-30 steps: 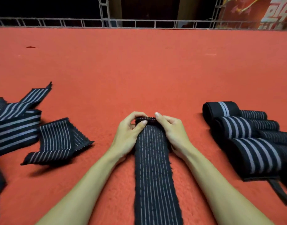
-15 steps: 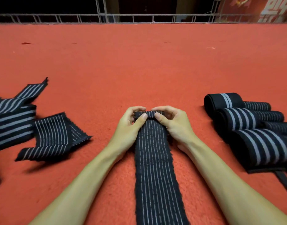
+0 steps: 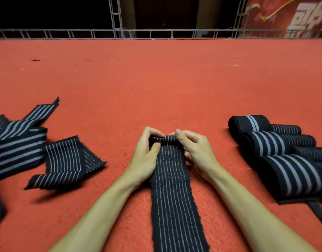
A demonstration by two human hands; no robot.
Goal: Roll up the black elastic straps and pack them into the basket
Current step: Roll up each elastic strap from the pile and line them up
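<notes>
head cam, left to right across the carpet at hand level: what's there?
Pile of unrolled wide-striped straps → loose thin-striped strap → left hand → partly rolled strap, gripped at its far end by both hands → right hand → rolled straps.

open red carpet (image 3: 156, 84) ahead, loose straps (image 3: 29, 150) left, rolled straps (image 3: 276, 153) right

The matt, woven elastic strap (image 3: 174, 188) with pale ribbed stripes lies on rough, fuzzy red carpet (image 3: 156, 84), below a dull metal railing (image 3: 156, 33).
</notes>
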